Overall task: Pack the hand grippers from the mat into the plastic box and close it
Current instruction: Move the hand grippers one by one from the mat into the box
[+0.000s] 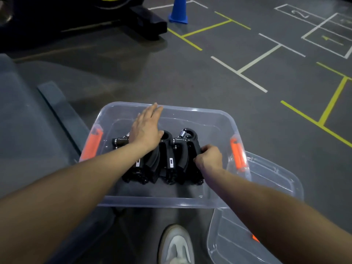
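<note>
A clear plastic box [192, 111] with orange latches [93, 143] on both ends stands open on the floor in front of me. Several black hand grippers [171, 159] lie packed side by side inside it. My left hand [146, 128] rests flat, fingers spread, on top of the left grippers. My right hand [209, 157] is curled around the handle of the rightmost gripper. The clear lid [270, 174] lies on the floor at the box's right, partly under my right forearm. The dark mat [28, 130] lies to the left.
A blue cone [179, 10] stands at the back. Black exercise equipment [95, 18] fills the far left. White and yellow tape lines cross the grey floor on the right. My white shoe [177, 244] is near the bottom edge.
</note>
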